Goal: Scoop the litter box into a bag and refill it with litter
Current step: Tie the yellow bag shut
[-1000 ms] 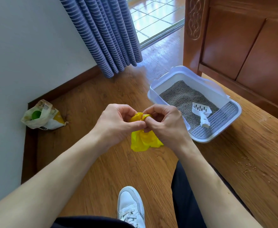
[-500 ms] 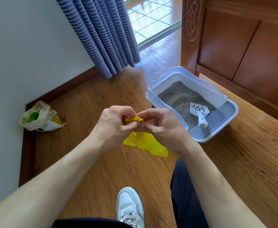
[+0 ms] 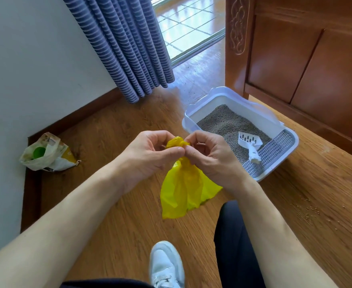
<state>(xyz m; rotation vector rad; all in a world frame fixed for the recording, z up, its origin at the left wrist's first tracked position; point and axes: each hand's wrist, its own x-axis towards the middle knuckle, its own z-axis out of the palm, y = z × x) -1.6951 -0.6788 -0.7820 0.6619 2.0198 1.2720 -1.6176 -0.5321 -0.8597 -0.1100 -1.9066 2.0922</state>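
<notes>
A yellow plastic bag [image 3: 183, 190] hangs between my hands above the wooden floor. My left hand [image 3: 148, 154] and my right hand [image 3: 210, 156] both pinch its bunched top edge, fingertips close together. To the right on the floor stands a pale lilac litter box [image 3: 193, 119] filled with grey litter [image 3: 227, 123]. A white slotted scoop [image 3: 251, 144] lies in it, its handle on the box's grid step. A litter sack [image 3: 50, 152] with a green cup inside lies by the wall at the left.
A dark wooden cabinet [image 3: 308, 59] stands right behind the litter box. A striped blue curtain [image 3: 125, 46] hangs at the back beside a sliding door. Loose litter grains [image 3: 308, 208] are scattered on the floor at the right. My white shoe [image 3: 166, 265] shows at the bottom.
The yellow bag has unfurled from a small crumpled wad and now hangs much longer below my hands. Both hands stayed together at its top.
</notes>
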